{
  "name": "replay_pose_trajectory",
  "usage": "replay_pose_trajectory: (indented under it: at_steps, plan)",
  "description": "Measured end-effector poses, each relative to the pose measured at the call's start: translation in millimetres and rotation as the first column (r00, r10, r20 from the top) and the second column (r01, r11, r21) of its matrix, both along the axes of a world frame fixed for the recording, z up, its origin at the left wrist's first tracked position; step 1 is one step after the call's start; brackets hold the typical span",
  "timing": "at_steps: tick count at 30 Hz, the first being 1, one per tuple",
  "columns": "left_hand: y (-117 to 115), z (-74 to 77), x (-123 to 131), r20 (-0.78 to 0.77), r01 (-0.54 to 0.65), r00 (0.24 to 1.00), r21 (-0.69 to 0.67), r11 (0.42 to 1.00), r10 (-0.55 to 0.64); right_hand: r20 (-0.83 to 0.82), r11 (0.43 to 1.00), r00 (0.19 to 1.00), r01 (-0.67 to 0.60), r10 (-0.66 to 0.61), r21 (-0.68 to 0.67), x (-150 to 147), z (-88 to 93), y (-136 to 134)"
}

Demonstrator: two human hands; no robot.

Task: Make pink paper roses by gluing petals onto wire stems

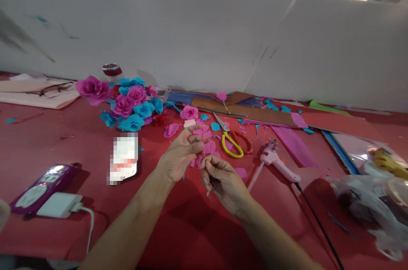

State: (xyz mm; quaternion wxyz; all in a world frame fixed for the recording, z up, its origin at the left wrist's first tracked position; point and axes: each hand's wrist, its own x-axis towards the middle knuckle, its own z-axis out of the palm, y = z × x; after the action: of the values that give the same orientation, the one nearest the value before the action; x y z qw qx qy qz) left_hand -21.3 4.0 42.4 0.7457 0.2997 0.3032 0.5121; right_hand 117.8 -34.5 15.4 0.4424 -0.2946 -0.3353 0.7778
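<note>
My left hand (180, 153) is closed, its thumb and fingertips pinching a thin pink strip (204, 136) that looks like crepe paper. Just below, my right hand (223, 178) grips the lower end of the same strip, fingers curled; part of it is hidden by the fingers. Pink paper petals (209, 147) lie scattered on the red table behind both hands. Beyond them is a finished pink paper flower (189, 113). Scissors (232, 144) with one yellow and one orange handle lie partly open near the right hand. A pink hot glue gun (280, 164) rests further right.
A bunch of pink and blue paper flowers (137, 96) stands at back left. Nearer are a phone (124, 157), a purple device (44, 189) and a white charger (60, 205). Paper strips (267, 113) line the back. At right lie a plastic bag (360, 202) and the black cord (318, 221).
</note>
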Motion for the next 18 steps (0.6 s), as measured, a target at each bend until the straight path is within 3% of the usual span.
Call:
replay_pose_trajectory:
  at_steps: [3, 5, 9, 13, 18]
  plan:
    - [0, -4.4, 0, -0.110, 0.225, 0.968, -0.027, 0.974, -0.226, -0.014, 0.998, 0.998, 0.058, -0.058, 0.004, 0, -2.3, 2]
    - [0, -7.4, 1, -0.166, 0.271, 0.947, -0.056, 0.961, -0.277, 0.006, 0.996, 0.996, 0.089, -0.089, 0.000, 1, -2.9, 3]
    - [8, -11.7, -1, -0.155, 0.067, 0.983, -0.183, 0.981, -0.096, 0.134, 0.996, 0.988, 0.075, -0.082, 0.058, 1, -3.0, 5]
    - [22, -17.1, -13, -0.108, -0.172, 0.983, -0.286, 0.943, 0.146, 0.308, 0.993, 0.951, -0.025, -0.013, 0.117, -3, -3.6, 2]
    - [35, -26.7, -30, -0.039, -0.234, 0.971, -0.364, 0.902, 0.236, 0.491, 0.987, 0.871, -0.061, -0.021, 0.151, -2, -3.6, -29]
